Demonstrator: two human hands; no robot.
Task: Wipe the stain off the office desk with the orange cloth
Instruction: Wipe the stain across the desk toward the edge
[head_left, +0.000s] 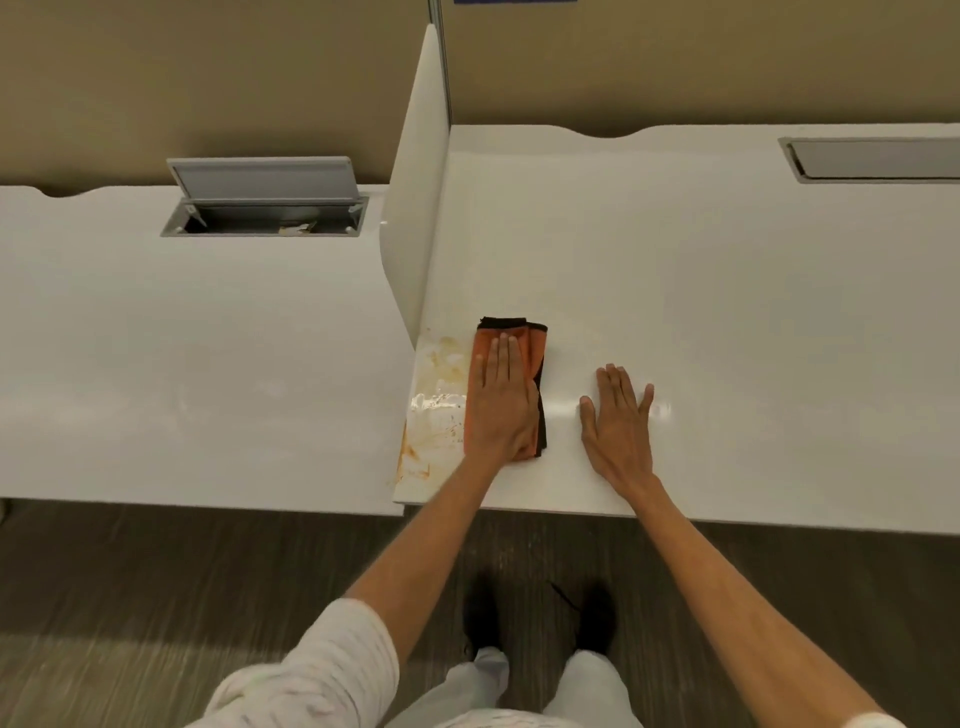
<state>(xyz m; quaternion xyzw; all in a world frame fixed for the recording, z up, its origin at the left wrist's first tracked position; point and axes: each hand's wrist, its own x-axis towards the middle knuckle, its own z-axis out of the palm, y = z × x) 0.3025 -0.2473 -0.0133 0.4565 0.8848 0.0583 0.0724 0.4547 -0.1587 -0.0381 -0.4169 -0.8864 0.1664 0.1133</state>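
A folded orange cloth (535, 347) with dark edges lies on the white office desk (727, 312), near its front left corner. My left hand (501, 400) presses flat on the cloth, fingers straight and together. An orange-brown smeared stain (439, 395) spreads to the left of the cloth, from the divider's foot down to the desk's front left edge. My right hand (618, 421) rests flat on the bare desk to the right of the cloth, fingers spread, holding nothing.
A white divider panel (418, 208) rises along the desk's left side. A second white desk (182, 364) at the left has an open grey cable hatch (265, 200). A closed hatch (872, 158) sits at the back right. Dark floor and my feet lie below.
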